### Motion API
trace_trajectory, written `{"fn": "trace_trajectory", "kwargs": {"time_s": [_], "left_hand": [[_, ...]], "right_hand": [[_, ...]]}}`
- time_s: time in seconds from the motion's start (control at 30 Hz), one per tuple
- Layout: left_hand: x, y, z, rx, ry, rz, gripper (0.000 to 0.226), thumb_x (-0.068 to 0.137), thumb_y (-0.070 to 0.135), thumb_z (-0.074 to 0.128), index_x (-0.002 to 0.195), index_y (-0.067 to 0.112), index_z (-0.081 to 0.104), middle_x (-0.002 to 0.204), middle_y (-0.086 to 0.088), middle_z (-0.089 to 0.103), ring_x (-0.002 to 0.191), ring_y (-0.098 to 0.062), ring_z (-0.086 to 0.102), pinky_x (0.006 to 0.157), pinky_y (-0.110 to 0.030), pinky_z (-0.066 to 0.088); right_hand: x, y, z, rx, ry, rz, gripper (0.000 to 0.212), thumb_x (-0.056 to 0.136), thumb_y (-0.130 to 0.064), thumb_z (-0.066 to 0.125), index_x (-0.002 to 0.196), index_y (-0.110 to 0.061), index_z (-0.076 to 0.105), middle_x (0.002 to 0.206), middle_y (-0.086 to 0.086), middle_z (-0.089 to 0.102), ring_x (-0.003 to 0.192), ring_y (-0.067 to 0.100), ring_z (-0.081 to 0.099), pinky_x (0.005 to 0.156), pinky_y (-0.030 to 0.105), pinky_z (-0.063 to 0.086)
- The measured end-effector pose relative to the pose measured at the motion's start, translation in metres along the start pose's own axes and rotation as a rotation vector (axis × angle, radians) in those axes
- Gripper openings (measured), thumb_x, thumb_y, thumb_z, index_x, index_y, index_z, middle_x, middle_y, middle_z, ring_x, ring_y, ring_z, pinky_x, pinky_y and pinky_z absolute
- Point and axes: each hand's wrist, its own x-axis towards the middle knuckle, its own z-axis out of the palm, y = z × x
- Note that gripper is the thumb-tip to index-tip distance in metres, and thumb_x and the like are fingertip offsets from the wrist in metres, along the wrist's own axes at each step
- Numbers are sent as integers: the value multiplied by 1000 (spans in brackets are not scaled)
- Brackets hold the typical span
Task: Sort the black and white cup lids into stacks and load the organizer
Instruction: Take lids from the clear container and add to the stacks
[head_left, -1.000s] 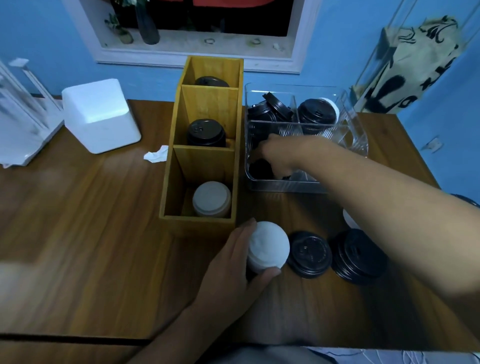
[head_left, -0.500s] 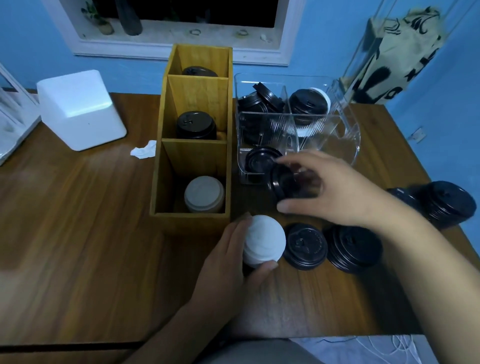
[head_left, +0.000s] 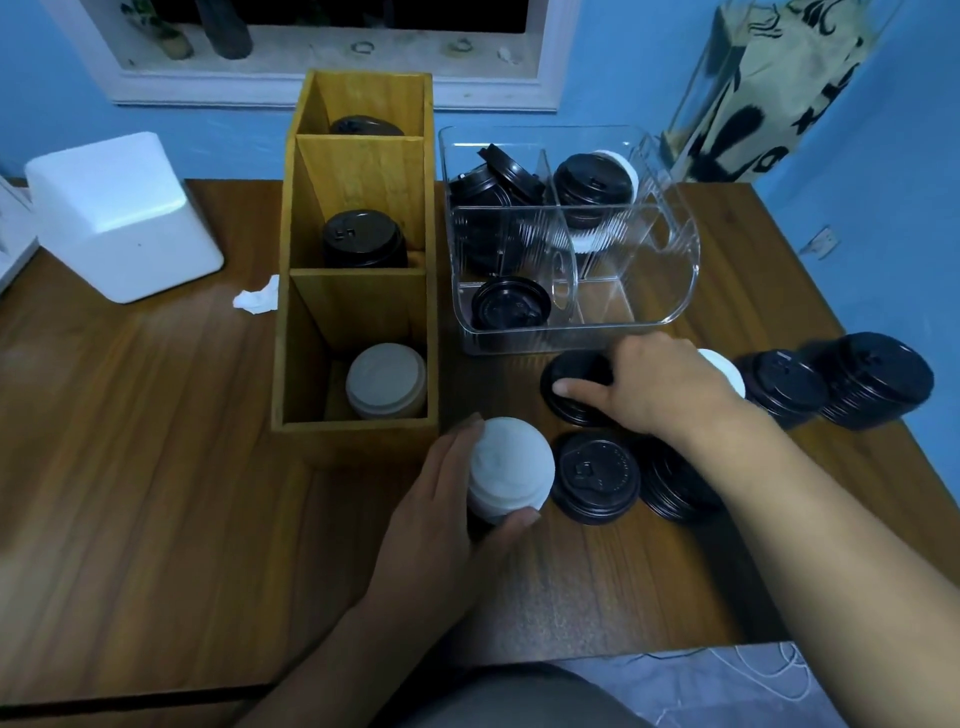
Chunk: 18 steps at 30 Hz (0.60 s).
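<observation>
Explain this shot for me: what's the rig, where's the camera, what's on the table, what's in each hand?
No robot: a person's two bare hands, filmed by one wide-angle camera worn on the head, looking down at a wooden table. The left hand grips a white lid stack standing in front of the wooden organizer, whose three compartments hold black, black and white lids, far to near. The right hand holds a black lid just in front of the clear bin, which contains more lids. Other black lid stacks sit on the table by the right arm. A white box stands far left.
</observation>
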Motion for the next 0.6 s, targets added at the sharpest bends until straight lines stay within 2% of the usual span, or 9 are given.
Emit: {"fn": "trace_trajectory", "kwargs": {"time_s": [0.03, 0.1, 0.17, 0.3, 0.4, 0.5, 0.6], "left_hand": [[0, 0, 0, -2, -1, 1, 81, 86, 62, 64, 153, 29, 30, 151, 25, 31, 138, 15, 29, 102, 1, 30], [0, 1, 0, -1, -4, 0, 81, 87, 62, 63, 153, 29, 30, 152, 23, 32, 138, 15, 29, 102, 1, 30], [0, 1, 0, 7, -4, 1, 81, 87, 62, 63, 152, 28, 31, 153, 18, 35, 137, 15, 29, 102, 0, 30], [1, 1, 0, 25, -11, 1, 82, 86, 61, 63, 153, 26, 32, 155, 12, 36, 138, 14, 28, 102, 1, 29], [1, 1, -1, 32, -8, 5, 82, 87, 62, 63, 152, 23, 33, 155, 10, 38, 138, 14, 28, 102, 1, 29], [1, 2, -1, 33, -6, 15, 81, 88, 63, 61, 152, 22, 34, 155, 9, 38, 139, 13, 28, 104, 0, 29], [1, 2, -1, 23, -5, 23, 80, 88, 63, 62, 152, 22, 34, 154, 13, 36, 139, 12, 29, 104, -1, 29]], "right_hand": [[-1, 8, -2, 1, -6, -43, 81, 76, -88, 47, 113, -19, 65, 106, 6, 69, 100, 31, 65, 80, 40, 54], [-3, 21, -8, 42, -74, -183, 76, 80, -71, 66, 142, -28, 51, 135, 3, 62, 122, 28, 58, 98, 41, 50], [-2, 24, -12, 86, -151, -316, 88, 80, -51, 79, 154, -30, 36, 151, -2, 48, 137, 23, 46, 111, 39, 41], [4, 15, -4, 126, -119, -409, 92, 79, -43, 83, 156, -29, 35, 150, -2, 47, 137, 22, 45, 111, 38, 41], [4, 11, -5, 84, -92, -408, 91, 80, -47, 80, 156, -25, 35, 149, 2, 49, 136, 23, 46, 108, 32, 40], [2, 11, -6, 1, -45, -390, 85, 80, -55, 76, 151, -23, 42, 145, 2, 54, 130, 24, 52, 103, 34, 46], [-3, 13, -10, 29, -4, -366, 83, 78, -56, 74, 148, -23, 46, 138, 2, 60, 122, 23, 57, 97, 35, 50]]}}
